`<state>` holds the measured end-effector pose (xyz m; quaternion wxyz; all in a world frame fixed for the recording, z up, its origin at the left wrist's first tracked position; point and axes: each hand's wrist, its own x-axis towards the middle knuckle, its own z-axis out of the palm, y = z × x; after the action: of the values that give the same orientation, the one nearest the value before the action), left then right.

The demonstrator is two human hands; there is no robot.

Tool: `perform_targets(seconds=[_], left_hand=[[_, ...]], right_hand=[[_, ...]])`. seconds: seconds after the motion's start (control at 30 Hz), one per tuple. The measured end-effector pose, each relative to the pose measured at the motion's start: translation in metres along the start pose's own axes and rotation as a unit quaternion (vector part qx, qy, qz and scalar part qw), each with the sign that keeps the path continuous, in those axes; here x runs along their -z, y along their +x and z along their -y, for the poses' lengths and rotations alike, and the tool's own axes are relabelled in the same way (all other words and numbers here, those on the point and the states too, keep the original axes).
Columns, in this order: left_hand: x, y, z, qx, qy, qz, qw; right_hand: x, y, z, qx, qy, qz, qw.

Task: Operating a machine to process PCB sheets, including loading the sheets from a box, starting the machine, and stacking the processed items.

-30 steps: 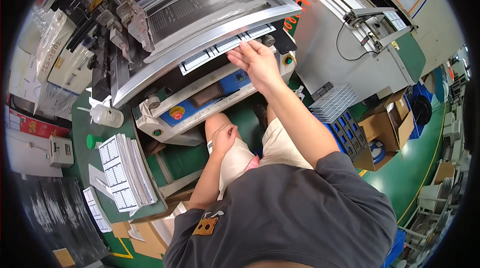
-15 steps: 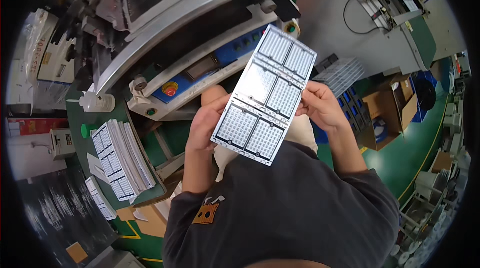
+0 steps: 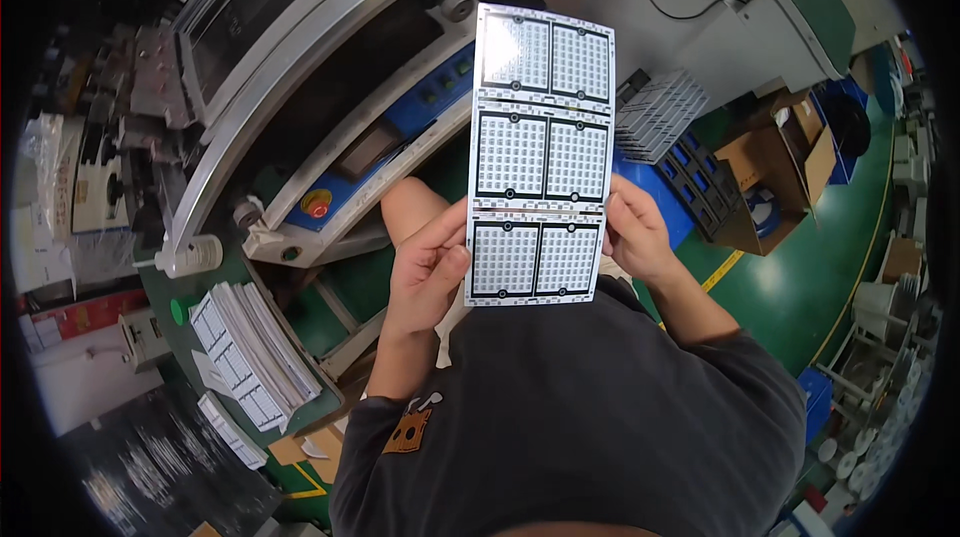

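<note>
A long white circuit board panel (image 3: 541, 205) is held up in front of my body, its long side almost upright in view. Six black-framed blocks of small grid marks cover its face, and light glares off the upper left block. My left hand (image 3: 428, 272) is closed on the panel's left edge, low down, with the thumb bent beside it. My right hand (image 3: 637, 229) pinches the right edge at a similar height. The fingertips behind the panel are hidden.
A machine with a metal frame and a red button (image 3: 317, 204) stands ahead on the left. Left of me, a stack of similar panels (image 3: 250, 352) lies on a green table by a white bottle (image 3: 190, 257). To the right are a grey slotted rack (image 3: 660, 117) and a cardboard box (image 3: 775, 172).
The panel has turned from a rightward slant to nearly upright and has risen slightly. Both hands still hold its edges. My view has swung to the right.
</note>
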<state>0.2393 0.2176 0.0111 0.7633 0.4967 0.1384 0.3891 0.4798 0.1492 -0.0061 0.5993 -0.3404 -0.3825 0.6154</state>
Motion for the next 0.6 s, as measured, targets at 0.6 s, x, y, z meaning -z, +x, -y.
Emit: perform_targets(seconds=[0.6], left_hand=[[-0.007,0.008,0.100,0.253,0.086,-0.022,0.963]], right_hand=[[0.232,-0.088,-0.016,-0.036,-0.275,-0.462,0.842]])
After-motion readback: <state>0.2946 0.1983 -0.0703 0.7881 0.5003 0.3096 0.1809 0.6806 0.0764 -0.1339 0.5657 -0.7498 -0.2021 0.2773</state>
